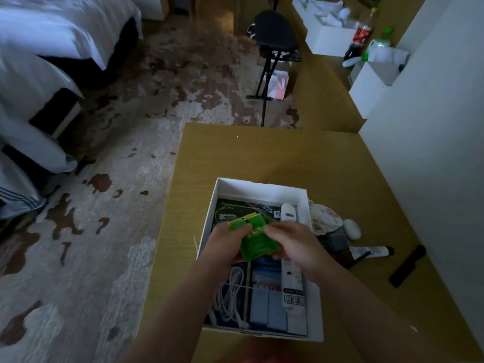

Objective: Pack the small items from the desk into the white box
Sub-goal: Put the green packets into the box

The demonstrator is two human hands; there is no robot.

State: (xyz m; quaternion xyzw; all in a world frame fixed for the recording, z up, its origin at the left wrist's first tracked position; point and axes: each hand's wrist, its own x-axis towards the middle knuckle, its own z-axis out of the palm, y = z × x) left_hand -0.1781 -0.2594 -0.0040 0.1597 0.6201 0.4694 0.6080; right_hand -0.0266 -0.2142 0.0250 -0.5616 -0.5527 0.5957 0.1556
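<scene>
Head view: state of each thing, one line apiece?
white box: open, partly filled
green packet: held over the box by both hands
left hand: grip shut on the packet
right hand: grip shut on the packet
white cable: coiled inside the box
black bar: lying on the desk, outside the box

Bed (52,35) with white bedding at far left, on a patterned brown-and-cream carpet (110,179). Black folding stand (275,40) upright past the desk's far edge, a pink-and-white bag (280,85) at its foot. Further bench at upper right: white boxes (330,39), a dark cola bottle (360,38), a green bottle (379,43) (labels blurred). Pale wall (432,113) at right.
</scene>
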